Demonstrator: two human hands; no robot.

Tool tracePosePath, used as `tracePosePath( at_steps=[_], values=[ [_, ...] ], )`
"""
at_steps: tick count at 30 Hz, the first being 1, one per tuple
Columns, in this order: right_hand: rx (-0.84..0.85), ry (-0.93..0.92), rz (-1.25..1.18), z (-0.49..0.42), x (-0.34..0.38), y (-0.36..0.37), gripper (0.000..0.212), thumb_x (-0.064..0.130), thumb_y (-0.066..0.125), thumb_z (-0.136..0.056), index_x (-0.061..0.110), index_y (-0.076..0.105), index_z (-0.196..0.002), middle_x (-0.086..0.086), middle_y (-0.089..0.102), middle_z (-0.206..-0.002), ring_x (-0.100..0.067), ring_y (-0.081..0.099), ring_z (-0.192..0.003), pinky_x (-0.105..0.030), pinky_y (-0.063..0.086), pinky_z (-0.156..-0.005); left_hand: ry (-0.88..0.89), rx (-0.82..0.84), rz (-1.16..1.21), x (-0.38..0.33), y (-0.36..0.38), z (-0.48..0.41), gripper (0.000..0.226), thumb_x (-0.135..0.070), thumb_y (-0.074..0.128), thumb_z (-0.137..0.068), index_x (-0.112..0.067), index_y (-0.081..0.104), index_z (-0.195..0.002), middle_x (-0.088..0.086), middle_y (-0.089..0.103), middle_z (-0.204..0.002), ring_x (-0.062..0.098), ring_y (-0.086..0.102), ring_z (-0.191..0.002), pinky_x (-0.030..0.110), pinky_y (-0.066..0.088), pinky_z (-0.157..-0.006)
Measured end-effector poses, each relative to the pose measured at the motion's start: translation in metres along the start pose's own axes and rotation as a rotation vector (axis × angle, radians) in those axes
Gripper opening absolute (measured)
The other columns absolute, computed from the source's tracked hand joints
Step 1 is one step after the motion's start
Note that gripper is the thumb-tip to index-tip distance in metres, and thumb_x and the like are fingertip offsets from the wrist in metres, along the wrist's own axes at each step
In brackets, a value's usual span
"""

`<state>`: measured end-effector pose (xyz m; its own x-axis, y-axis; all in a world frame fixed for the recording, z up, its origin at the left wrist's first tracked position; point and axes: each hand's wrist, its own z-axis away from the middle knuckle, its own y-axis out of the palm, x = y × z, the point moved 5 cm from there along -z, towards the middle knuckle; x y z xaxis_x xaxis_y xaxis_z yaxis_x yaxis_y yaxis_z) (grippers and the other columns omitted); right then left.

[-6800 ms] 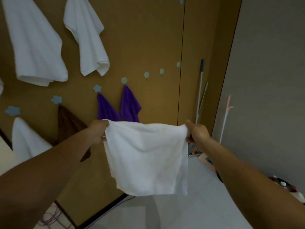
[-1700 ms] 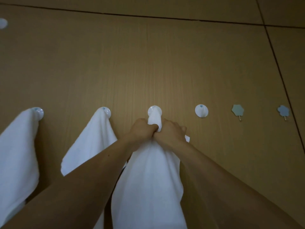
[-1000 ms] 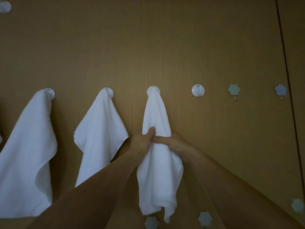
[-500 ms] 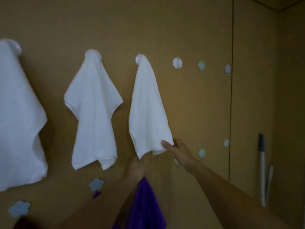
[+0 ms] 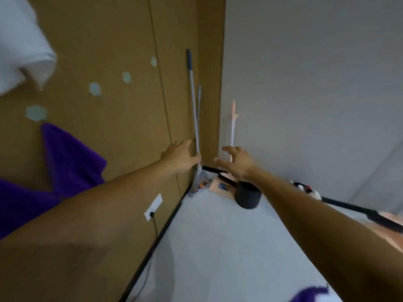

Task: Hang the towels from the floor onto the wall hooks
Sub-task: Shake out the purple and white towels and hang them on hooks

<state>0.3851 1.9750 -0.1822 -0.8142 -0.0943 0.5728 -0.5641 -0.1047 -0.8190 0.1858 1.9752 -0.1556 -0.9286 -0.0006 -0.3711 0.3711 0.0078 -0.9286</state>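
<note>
Both my hands are stretched out in front of me and hold nothing. My left hand (image 5: 180,156) has relaxed fingers near the wooden wall (image 5: 117,40). My right hand (image 5: 236,163) has spread fingers above the floor corner. A white towel (image 5: 19,46) hangs at the top left, blurred. A purple towel (image 5: 65,160) hangs below a blue flower hook (image 5: 36,112). Two more bare flower hooks (image 5: 95,89) (image 5: 126,77) sit further right. At the bottom edge a purple and white towel (image 5: 314,295) lies on the floor.
Mop poles (image 5: 194,110) lean in the corner. A dark round container (image 5: 247,196), a black pole (image 5: 357,211) and small clutter lie on the grey floor (image 5: 218,247). A wall socket (image 5: 153,207) with a cable sits low on the wooden wall. A grey wall (image 5: 305,83) stands right.
Both hands have let go of the hung white towel and come away from it. The view has swung right and down toward the floor corner.
</note>
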Motion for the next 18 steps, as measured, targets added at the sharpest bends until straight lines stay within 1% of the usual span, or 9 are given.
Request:
tracePosePath(
  at_steps=[2, 5, 8, 11, 13, 18],
  values=[
    [-0.045, 0.089, -0.013, 0.038, -0.058, -0.017, 0.071, 0.062, 0.052, -0.088, 0.023, 0.038, -0.145, -0.016, 0.040, -0.145, -0.036, 0.039, -0.132, -0.042, 0.034, -0.108, 0.087, 0.108, -0.004, -0.049, 0.050, 0.015, 0.076, -0.056, 0.055, -0.083, -0.022, 0.032, -0.147, 0.009, 0.037, -0.149, 0.031, 0.038, -0.134, 0.039, 0.037, -0.106],
    [-0.104, 0.226, -0.006, 0.108, -0.143, -0.040, 0.065, 0.061, 0.051, -0.089, 0.025, 0.043, -0.142, -0.014, 0.044, -0.142, -0.035, 0.045, -0.127, -0.045, 0.038, -0.106, 0.216, 0.280, -0.010, -0.120, 0.123, 0.044, 0.066, -0.051, 0.057, -0.084, -0.024, 0.040, -0.142, 0.009, 0.043, -0.144, 0.032, 0.042, -0.129, 0.044, 0.040, -0.103],
    [-0.126, 0.390, 0.008, 0.186, -0.231, -0.054, 0.058, 0.057, 0.052, -0.090, 0.025, 0.048, -0.138, -0.014, 0.046, -0.141, -0.034, 0.046, -0.124, -0.042, 0.039, -0.102, 0.309, 0.475, -0.009, -0.186, 0.198, 0.085, 0.063, -0.050, 0.058, -0.083, -0.022, 0.042, -0.137, 0.011, 0.044, -0.141, 0.034, 0.046, -0.124, 0.048, 0.043, -0.099],
    [-0.070, 0.566, 0.040, 0.262, -0.310, -0.055, 0.056, 0.054, 0.052, -0.091, 0.026, 0.047, -0.139, -0.015, 0.042, -0.143, -0.035, 0.043, -0.128, -0.044, 0.037, -0.105, 0.351, 0.561, -0.091, -0.240, 0.267, 0.134, 0.073, -0.053, 0.056, -0.085, -0.021, 0.031, -0.145, 0.011, 0.034, -0.149, 0.034, 0.037, -0.132, 0.047, 0.036, -0.105],
    [-0.060, 0.652, 0.031, 0.301, -0.352, -0.053, 0.054, 0.052, 0.053, -0.091, 0.026, 0.049, -0.138, -0.015, 0.043, -0.141, -0.035, 0.042, -0.128, -0.045, 0.038, -0.105, 0.385, 0.606, -0.114, -0.269, 0.309, 0.161, 0.075, -0.054, 0.055, -0.085, -0.023, 0.027, -0.148, 0.010, 0.033, -0.150, 0.033, 0.035, -0.134, 0.046, 0.034, -0.106],
    [-0.030, 0.781, -0.011, 0.353, -0.426, -0.034, 0.048, 0.048, 0.055, -0.092, 0.025, 0.054, -0.134, -0.014, 0.049, -0.134, -0.032, 0.051, -0.120, -0.043, 0.044, -0.101, 0.448, 0.756, -0.172, -0.306, 0.401, 0.201, 0.074, -0.054, 0.053, -0.083, -0.026, 0.028, -0.147, 0.009, 0.035, -0.148, 0.032, 0.036, -0.133, 0.045, 0.034, -0.103]
  ],
)
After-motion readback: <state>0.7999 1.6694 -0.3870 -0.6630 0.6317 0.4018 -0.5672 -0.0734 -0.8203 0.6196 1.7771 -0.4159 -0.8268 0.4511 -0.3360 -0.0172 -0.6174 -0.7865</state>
